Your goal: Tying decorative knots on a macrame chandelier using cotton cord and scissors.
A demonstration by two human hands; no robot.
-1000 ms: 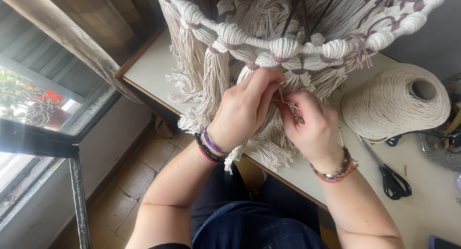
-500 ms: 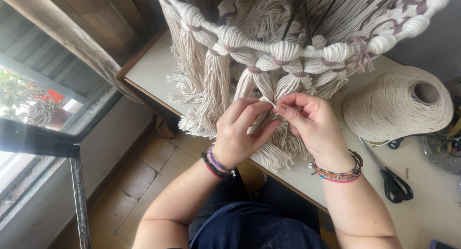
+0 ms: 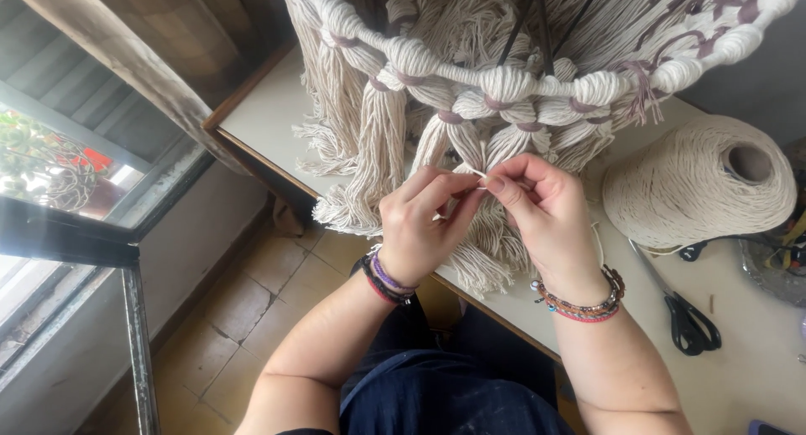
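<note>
At the counter's [image 3: 277,141] near edge, both hands met in front of a hanging macramé piece [image 3: 470,82] of cream cord tassels bound with purple wraps. The left hand [image 3: 420,225] pinched a thin strand [image 3: 476,174] between thumb and forefinger, its grip closed on that cord. The right hand [image 3: 541,212] faced it, fingertips closed on the same strand just beside the left's, so the two grips nearly touched. The strand sat just below a row of tassel heads, in front of the fringe that hung over the counter edge.

Judging by the pose, the step in hand was fine work on one cord, probably tying or tightening a small knot at the base of a tassel; whether the knot was already formed could not be told, since the fingers hid it. A next move would call for steady tension from both hands and care not to catch neighbouring fringe threads.

Well to the right lay a large cone of cream cord [image 3: 697,183] on its side, and black scissors [image 3: 684,317] rested near it on the counter, apart from both hands.
</note>
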